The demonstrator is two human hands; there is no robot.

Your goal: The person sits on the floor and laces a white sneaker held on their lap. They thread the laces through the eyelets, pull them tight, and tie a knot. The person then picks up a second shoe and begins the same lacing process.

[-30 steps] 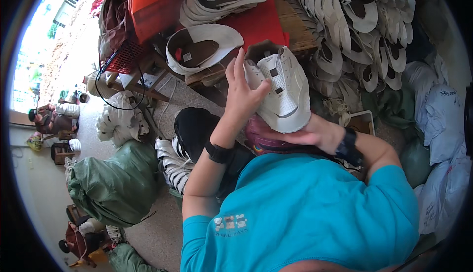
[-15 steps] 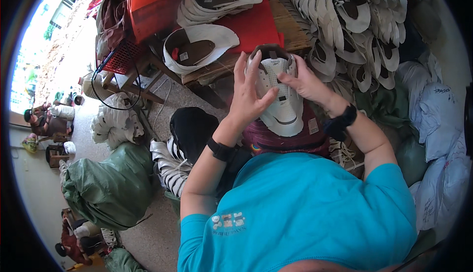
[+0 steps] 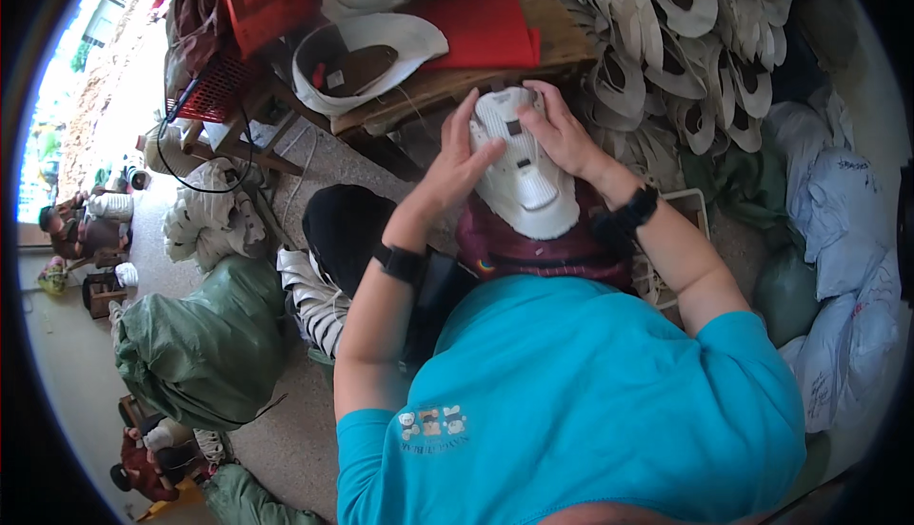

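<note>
— white shoe upper [image 3: 524, 168], is it held by both hands?
— yes. left hand [image 3: 457, 165] presses its left side with fingers spread flat, right hand [image 3: 562, 133] curls over the top right edge. each grips the shoe upper, above the lap and in front of the wooden surface [image 3: 457, 82].
— anything hidden?
— the top end sits under the fingers, and the lower end covers part of a maroon cloth [image 3: 533, 249].
— labels?
— a small dark square tag near its top; too small to make out more.
— which way does it run?
— long axis away from the body, narrow end far, broad rounded end near.
— around it?
— red sheet [image 3: 481, 25] on the surface, stacked white uppers [image 3: 685, 30] to the right, green sack [image 3: 205, 344] on the floor to the left.
</note>
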